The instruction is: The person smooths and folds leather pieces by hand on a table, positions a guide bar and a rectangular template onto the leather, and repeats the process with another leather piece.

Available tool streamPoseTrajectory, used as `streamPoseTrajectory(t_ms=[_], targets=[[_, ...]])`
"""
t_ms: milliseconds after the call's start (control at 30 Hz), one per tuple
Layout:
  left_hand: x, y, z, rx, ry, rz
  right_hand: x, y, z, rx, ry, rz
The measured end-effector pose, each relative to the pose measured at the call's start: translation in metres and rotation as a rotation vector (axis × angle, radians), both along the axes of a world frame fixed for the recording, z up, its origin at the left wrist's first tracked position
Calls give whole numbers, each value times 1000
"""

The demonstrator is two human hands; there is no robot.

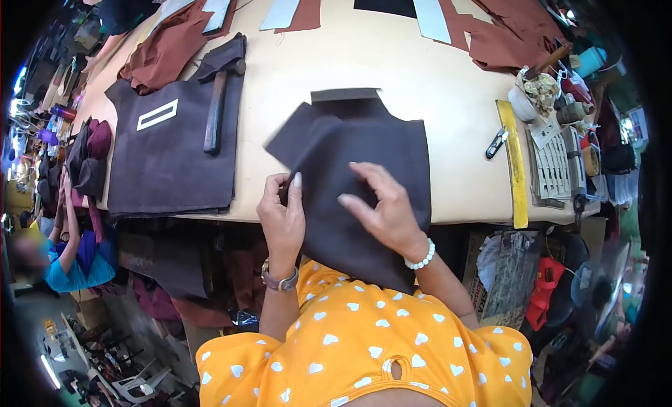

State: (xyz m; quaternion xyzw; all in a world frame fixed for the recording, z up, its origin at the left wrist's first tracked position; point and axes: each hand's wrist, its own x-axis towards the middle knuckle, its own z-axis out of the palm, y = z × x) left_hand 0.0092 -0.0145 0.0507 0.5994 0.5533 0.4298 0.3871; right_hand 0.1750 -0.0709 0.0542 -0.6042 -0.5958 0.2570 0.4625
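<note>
A dark brown fabric piece [371,176] lies over the table's front edge and hangs down against my yellow top. At its left edge, my left hand [281,214] pinches the cloth between thumb and fingers. My right hand [383,207] is over the middle of the piece, its fingers spread and holding nothing. The upper left part of the fabric is angled outward and slightly blurred. A folded strip of the same dark cloth [345,95] shows at the top of the piece.
Left, a hammer [215,113] and pale rectangular frame [158,114] rest on stacked dark fabric [168,169]. Right are a yellow ruler [513,169], thread snips [496,142] and a slotted template [553,162]. Rust cloth [168,46] lies farther back. Another person [80,263] is at far left.
</note>
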Motion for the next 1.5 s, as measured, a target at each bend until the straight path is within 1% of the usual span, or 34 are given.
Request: streamPoseTrajectory(t_ms=[33,67,100,133,233,267,333,367,400,433,467,500,600,633,733,767,833,967,1033,1067,1100,1167,1200,1267,1333,1400,1500], targets=[[6,1,1,-52,-258,-91,-8,-2,9,-57,149,40],[5,-2,11,-173,-316,-254,-15,-4,15,-112,299,81],[11,-6,22,-222,-440,-351,-22,-3,6,32,202,28],[18,-10,27,-276,-563,-449,-22,-4,3,-7,307,-18],[23,-11,26,-457,-771,-529,-12,-4,-9,-113,604,-129],[25,-12,25,-398,-660,-502,-7,-5,-8,-84,702,-138],[31,-12,18,-276,-444,-453,12,-12,-9,-105,777,-228],[34,-9,1,-153,-280,-476,25,-15,-7,-123,829,-279],[39,-8,-7,-14,-55,-477,40,-18,-4,-139,882,-326],[44,-8,-13,129,171,-470,55,-18,-3,-67,848,-322],[47,-8,-19,270,397,-457,70,-22,6,-85,784,-358],[49,-9,-25,292,593,-471,86,-27,7,-92,751,-389],[48,-6,-25,367,864,-428,135,-36,0,-124,588,-460],[44,-2,-28,362,881,-405,140,-40,4,-75,596,-494],[21,11,-30,350,941,-387,162,-43,-5,-124,254,-558],[13,15,-30,346,959,-374,167,-43,-12,-75,123,-550],[-4,23,-28,327,1001,-362,164,-42,-6,-126,-43,-602],[-19,31,-20,309,993,-410,163,-42,-11,-255,-322,-700],[-9,27,-15,347,1012,-398,152,-45,0,-231,-753,-818],[2,23,-12,368,943,-438,145,-45,6,-216,-974,-867],[17,17,-10,388,873,-478,135,-44,11,-164,-1041,-844],[47,2,-11,417,756,-568,101,-39,12,-85,-1139,-669],[60,-5,-12,429,709,-615,79,-35,20,-110,-1150,-535],[69,-9,-21,463,764,-664,41,-36,9,-90,-964,-377],[70,-9,-25,480,819,-701,27,-43,-8,-128,-786,-274],[64,-8,-28,492,842,-708,35,-54,-20,-253,-775,-348],[56,-10,-23,455,841,-732,63,-82,-31,-318,-843,-552]])
